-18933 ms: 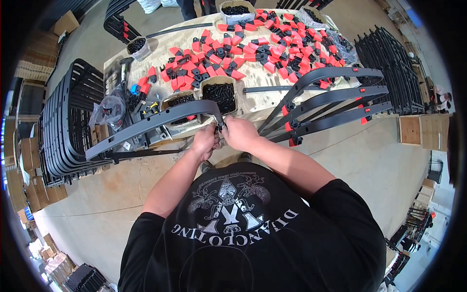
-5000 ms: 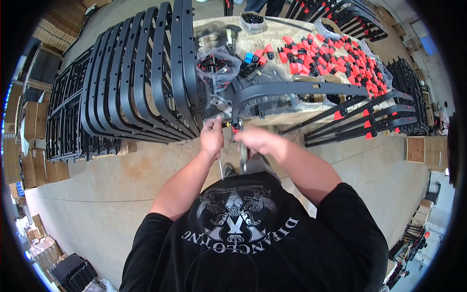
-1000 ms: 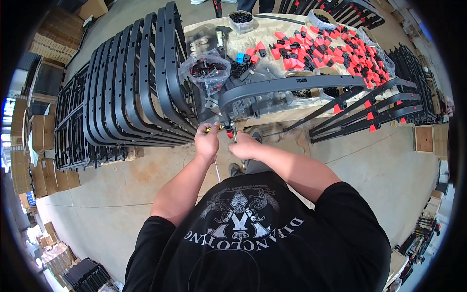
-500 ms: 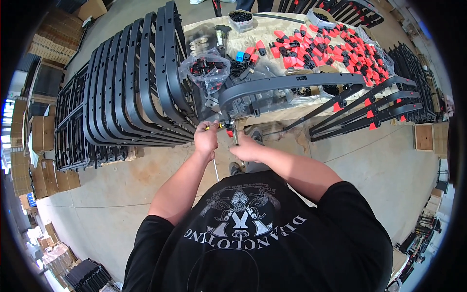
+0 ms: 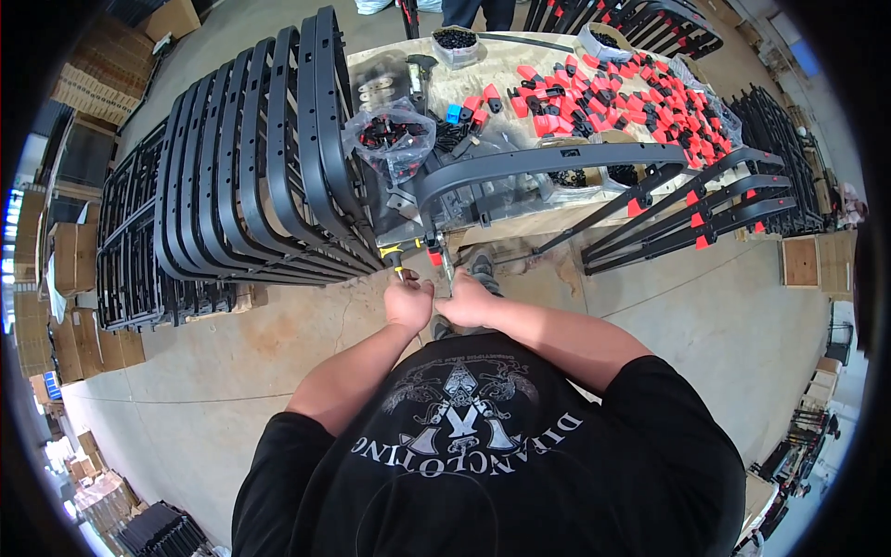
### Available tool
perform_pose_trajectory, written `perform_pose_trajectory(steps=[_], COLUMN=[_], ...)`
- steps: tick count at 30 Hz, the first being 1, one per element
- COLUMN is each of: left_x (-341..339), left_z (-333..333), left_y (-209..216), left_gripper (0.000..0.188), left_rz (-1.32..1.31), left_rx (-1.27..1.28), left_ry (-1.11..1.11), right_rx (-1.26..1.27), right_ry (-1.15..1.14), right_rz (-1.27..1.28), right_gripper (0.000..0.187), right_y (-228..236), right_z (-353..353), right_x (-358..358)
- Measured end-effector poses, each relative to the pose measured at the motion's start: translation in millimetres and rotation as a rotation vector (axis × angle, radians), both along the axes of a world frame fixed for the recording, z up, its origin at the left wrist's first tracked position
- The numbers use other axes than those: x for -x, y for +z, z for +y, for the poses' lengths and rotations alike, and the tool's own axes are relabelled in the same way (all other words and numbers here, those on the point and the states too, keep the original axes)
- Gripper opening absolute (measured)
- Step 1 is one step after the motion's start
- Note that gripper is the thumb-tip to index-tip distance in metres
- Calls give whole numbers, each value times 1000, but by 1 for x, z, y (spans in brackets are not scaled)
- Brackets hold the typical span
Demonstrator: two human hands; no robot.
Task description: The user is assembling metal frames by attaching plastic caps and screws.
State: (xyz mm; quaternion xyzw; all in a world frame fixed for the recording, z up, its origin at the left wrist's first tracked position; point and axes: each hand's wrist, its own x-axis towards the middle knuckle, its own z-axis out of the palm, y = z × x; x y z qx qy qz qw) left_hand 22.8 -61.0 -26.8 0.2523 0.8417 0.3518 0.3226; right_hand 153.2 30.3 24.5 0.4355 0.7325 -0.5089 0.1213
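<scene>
My left hand (image 5: 408, 302), fingers closed, holds the stem of a T-shaped tool (image 5: 399, 269) with yellow on its crossbar and shank. Close beside it, my right hand (image 5: 470, 301) is closed around a slim silver metal tool (image 5: 447, 263), whose kind I cannot make out. That tool's upper end is at the near leg end of a curved black metal frame (image 5: 557, 156), next to a red plastic piece (image 5: 434, 258). The frame arches over the workbench edge.
Curved black frames (image 5: 251, 148) stand in a row on the left; more frames (image 5: 705, 209) lean at right. On the workbench (image 5: 520, 51) lie red and black plastic parts (image 5: 640, 102), a bag of parts (image 5: 390, 139), a hammer (image 5: 418, 76) and tubs of black fasteners (image 5: 455, 45). Someone's legs (image 5: 478, 13) show beyond.
My left hand has moved down toward my body and turned, so the yellow crossbar now shows above it. My right hand has shifted slightly down; its tool stays by the frame's end.
</scene>
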Motion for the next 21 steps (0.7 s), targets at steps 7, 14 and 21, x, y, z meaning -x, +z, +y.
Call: perform_pose_trajectory(steps=[7,14,21], left_x=[5,17,34], left_z=[8,26,39], left_y=[-31,-13,0], left_gripper=[33,38,44], left_rz=[90,-390,-676], left_rx=[-99,-267,-167], left_ry=[49,266,339], right_rx=[229,165,378], right_ry=[-93,-562,-875], right_rz=[-9,227,438], right_gripper=[78,39,16], right_y=[26,-25,-25], right_z=[4,14,24], right_x=[6,1,-58])
